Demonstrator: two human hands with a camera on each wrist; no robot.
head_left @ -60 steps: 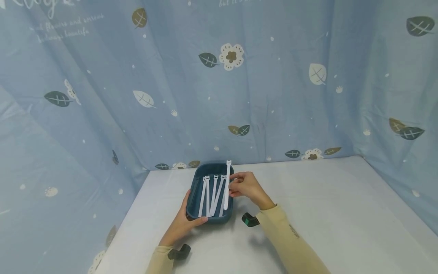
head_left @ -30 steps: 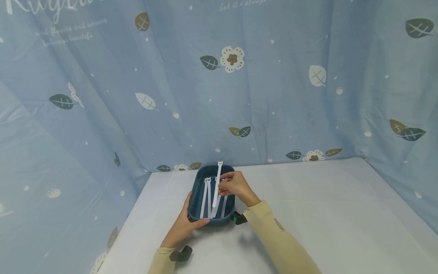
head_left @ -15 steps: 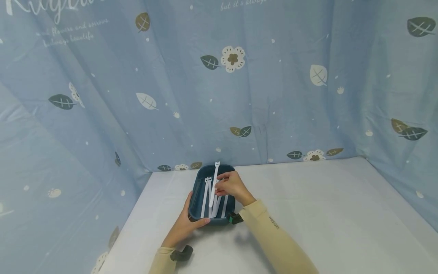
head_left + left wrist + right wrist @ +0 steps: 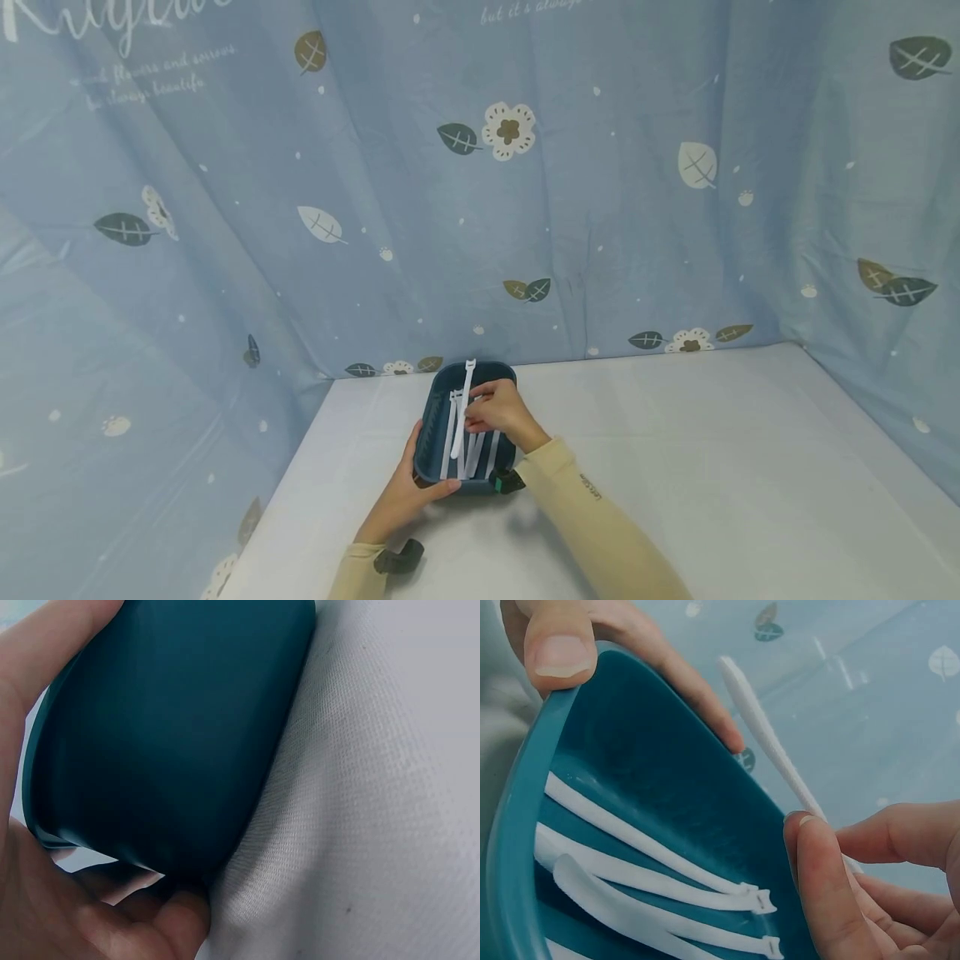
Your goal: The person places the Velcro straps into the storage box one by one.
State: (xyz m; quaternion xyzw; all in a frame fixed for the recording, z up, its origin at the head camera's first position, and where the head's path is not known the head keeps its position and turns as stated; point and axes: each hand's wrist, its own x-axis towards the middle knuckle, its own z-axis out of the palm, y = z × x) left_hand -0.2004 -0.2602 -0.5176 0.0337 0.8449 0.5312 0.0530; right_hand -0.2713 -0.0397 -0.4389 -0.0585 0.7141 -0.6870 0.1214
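Observation:
A deep teal tray (image 4: 431,412) stands near the back of the table, with several white hook-and-loop cable ties (image 4: 637,826) lying lengthwise inside. My left hand (image 4: 405,496) grips its near left corner. The thumb lies over the near rim, and the left wrist view shows fingers (image 4: 176,930) curled beneath the tray (image 4: 172,727). Above the tray, my right hand (image 4: 504,414) pinches one cable tie (image 4: 462,408) near its middle, between thumb and fingertips. That tie (image 4: 759,724) is raised clear of the others, its slotted head pointing to the back.
A white cloth (image 4: 712,450) covers the table. Behind and at the sides hangs a blue curtain (image 4: 600,217) with leaf and flower prints, close to the tray's far end. Dark wrist-worn devices, one at my left wrist (image 4: 400,557), sit beside both sleeves.
My right hand has carried the pinched cable tie leftward, from above the tray's right side to above its left-centre ties. My left hand keeps its grip on the tray.

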